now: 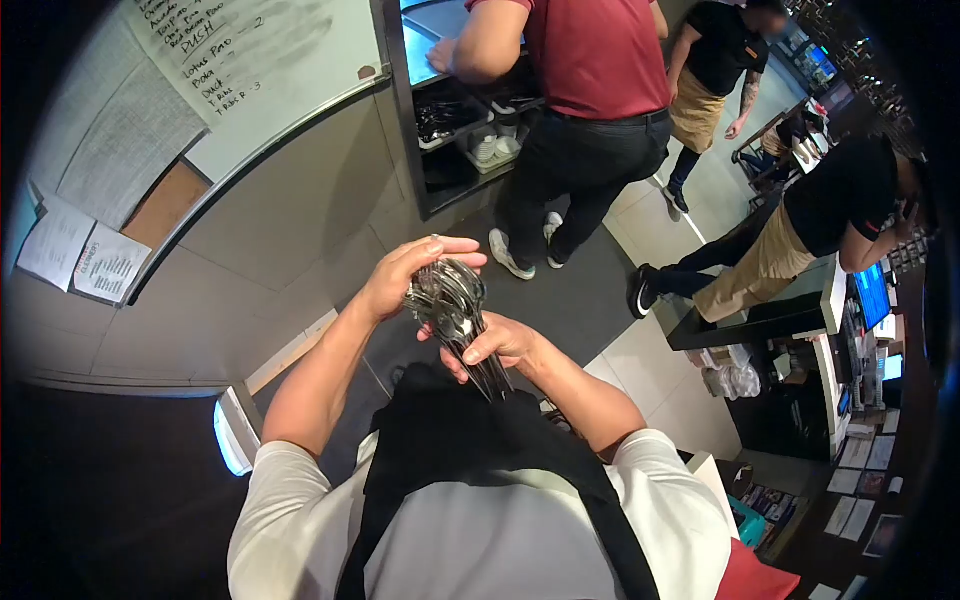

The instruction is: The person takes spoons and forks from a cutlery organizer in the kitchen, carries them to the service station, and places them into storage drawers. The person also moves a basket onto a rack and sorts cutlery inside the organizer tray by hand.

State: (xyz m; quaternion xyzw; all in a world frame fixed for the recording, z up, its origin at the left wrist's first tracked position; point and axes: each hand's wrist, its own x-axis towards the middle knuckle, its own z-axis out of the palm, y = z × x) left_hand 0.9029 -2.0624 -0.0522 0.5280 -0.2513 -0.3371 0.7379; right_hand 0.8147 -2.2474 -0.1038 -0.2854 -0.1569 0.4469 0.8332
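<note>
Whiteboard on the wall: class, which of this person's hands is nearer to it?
Left. The left hand is on the side of the cutlery toward the whiteboard; the right hand is mainly opposite, farther away.

The left forearm (pixel 330 370) and right forearm (pixel 580 390) stretch forward from the body, slanting inward until the hands come close together. I see the left hand (pixel 410 270) cupped, fingers extended rightward; the right hand (pixel 500 340), nearer the torso, is curled firmly, thumb laid across.
</note>
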